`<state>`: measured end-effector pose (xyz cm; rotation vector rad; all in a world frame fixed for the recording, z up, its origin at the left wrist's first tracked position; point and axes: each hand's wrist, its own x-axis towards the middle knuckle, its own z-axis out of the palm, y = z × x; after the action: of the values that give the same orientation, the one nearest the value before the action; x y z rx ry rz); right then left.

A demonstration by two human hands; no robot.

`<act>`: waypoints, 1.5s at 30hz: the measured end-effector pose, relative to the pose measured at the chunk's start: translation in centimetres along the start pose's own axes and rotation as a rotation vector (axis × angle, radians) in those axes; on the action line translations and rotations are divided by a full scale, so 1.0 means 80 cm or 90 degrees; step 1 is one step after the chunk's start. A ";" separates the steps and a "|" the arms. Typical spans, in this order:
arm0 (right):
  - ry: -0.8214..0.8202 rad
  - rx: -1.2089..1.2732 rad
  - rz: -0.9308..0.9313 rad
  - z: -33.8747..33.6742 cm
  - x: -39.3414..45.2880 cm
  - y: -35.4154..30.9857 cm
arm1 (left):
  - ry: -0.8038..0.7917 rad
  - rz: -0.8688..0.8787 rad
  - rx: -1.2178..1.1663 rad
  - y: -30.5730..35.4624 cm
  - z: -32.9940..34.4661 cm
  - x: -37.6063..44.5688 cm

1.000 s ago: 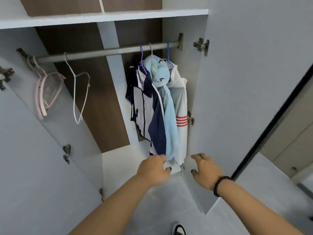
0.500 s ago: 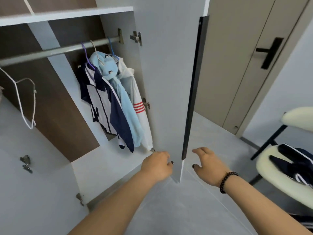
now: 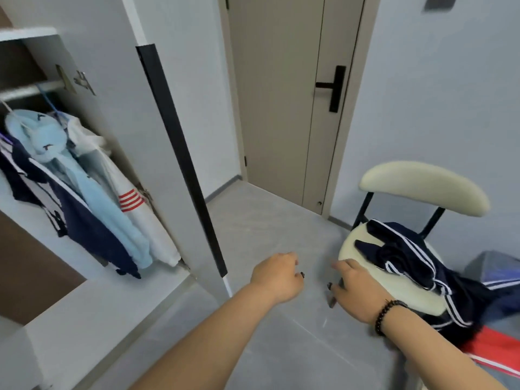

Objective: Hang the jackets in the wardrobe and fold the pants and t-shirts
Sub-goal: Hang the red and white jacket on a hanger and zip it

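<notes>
Three jackets hang on the wardrobe rail [image 3: 28, 90] at the left: a navy-and-white one [image 3: 84, 226], a light blue fleece one [image 3: 92, 192] and a white one with red stripes [image 3: 132, 201]. Navy pants with white stripes [image 3: 439, 263] lie crumpled on the cream chair seat [image 3: 394, 285] at the right. A red garment with white stripes [image 3: 495, 350] lies below the chair. My left hand [image 3: 277, 277] hovers over the floor with loosely curled fingers, holding nothing. My right hand [image 3: 356, 291] reaches toward the chair's front edge, fingers relaxed and empty.
The open wardrobe door [image 3: 180, 153] with its black edge strip stands between the jackets and my hands. A beige room door [image 3: 281, 102] with a black handle is straight ahead. Something grey and blue [image 3: 498, 268] sits at the far right beside the chair.
My view has swung right, from the wardrobe interior to the chair with the pants. Both hands moved away from the wardrobe toward the chair, still empty.
</notes>
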<state>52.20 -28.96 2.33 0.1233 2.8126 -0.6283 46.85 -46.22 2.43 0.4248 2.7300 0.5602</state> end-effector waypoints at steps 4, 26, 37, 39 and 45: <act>-0.012 -0.020 0.029 -0.035 0.009 0.080 | -0.015 0.021 -0.016 0.075 0.024 0.045; -0.035 0.075 0.242 -0.097 0.076 0.358 | -0.224 0.114 -0.026 0.280 0.151 0.280; -0.033 0.152 0.349 -0.146 0.180 0.490 | -0.305 0.161 0.001 0.379 0.185 0.469; -0.032 0.180 0.384 -0.148 0.176 0.516 | -0.331 0.184 0.017 0.405 0.202 0.481; -0.010 0.437 0.509 -0.142 0.142 0.611 | -0.431 0.231 0.041 0.497 0.277 0.489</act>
<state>45.39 20.39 -10.67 1.2554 2.1057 -1.2808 28.38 9.57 -9.82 0.9416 2.0328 0.3271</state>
